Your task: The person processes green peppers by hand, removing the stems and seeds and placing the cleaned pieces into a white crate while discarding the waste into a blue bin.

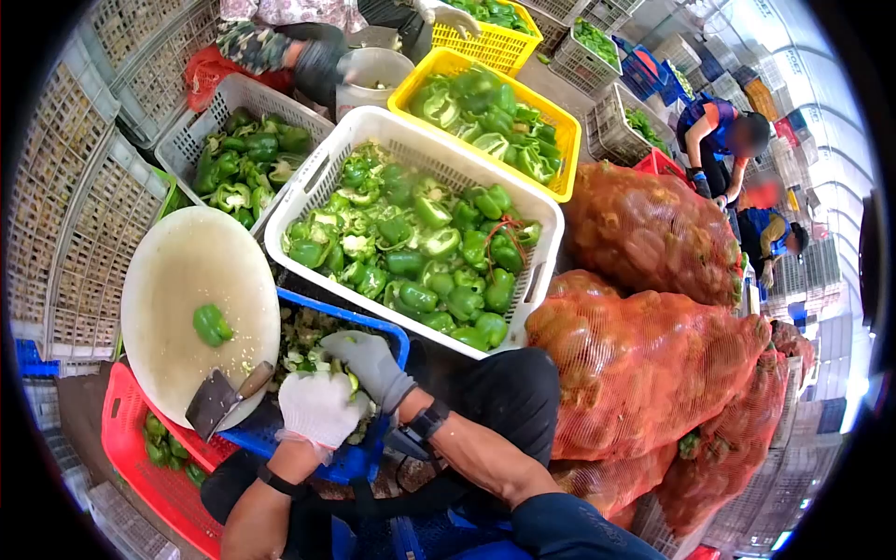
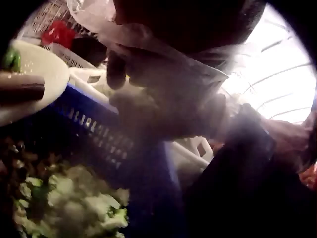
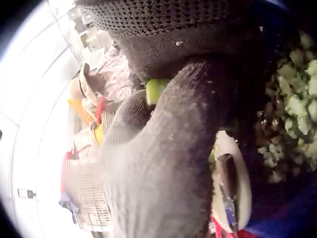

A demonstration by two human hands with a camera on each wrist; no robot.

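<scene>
Over the blue crate [image 1: 399, 338] of pepper scraps [image 3: 297, 106], both gloved hands meet closely. My right hand [image 1: 369, 366], in a grey knit glove, curls its fingers round a green pepper [image 3: 156, 91]; a light green bit of it shows in the right wrist view. My left hand [image 1: 322, 408], in a white glove, grips at the same pepper from the near side, its fingertips mostly hidden and dark in the left wrist view. Left of the hands, a cleaver [image 1: 224, 397] lies on the rim of a round white cutting board [image 1: 159, 308], with one green pepper piece [image 1: 213, 325] on the board.
A white crate [image 1: 551, 257] of cut green peppers stands ahead, with a yellow crate [image 1: 571, 159] and a grey crate [image 1: 177, 154] behind. A red crate [image 1: 117, 448] sits at lower left. Red mesh sacks [image 1: 644, 364] pile up on the right. Other people [image 1: 719, 140] work farther off.
</scene>
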